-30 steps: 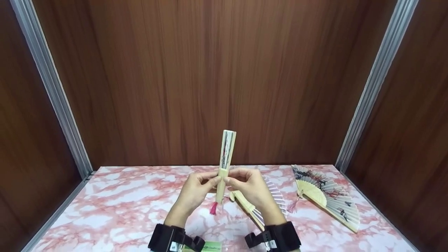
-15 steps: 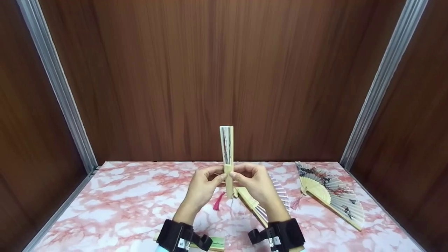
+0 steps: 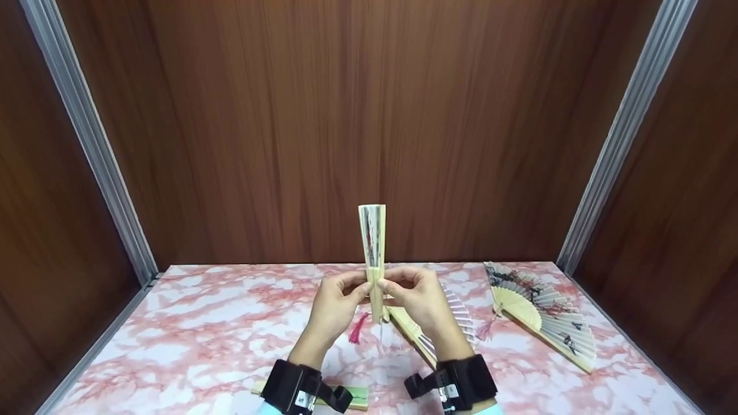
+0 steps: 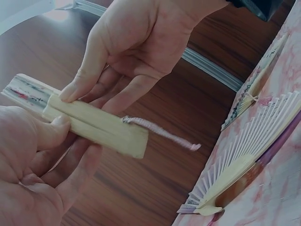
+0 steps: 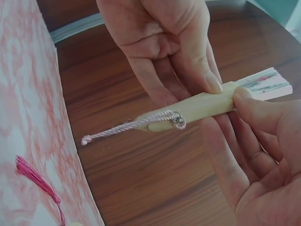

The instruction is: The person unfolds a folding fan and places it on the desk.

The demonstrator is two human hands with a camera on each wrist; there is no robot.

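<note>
Since a second ago you've straightened the closed fan upright, so it looks squared up between both hands. Your left hand and right hand have their fingers pinched on its smooth bamboo guard, above the worktop's middle. Farther right, a pleated paper fan lies spread.

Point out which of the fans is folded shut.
The closed fan held upright between the left hand and right hand; the two fans lying on the pink marble table, one at the right, are spread open.
</note>
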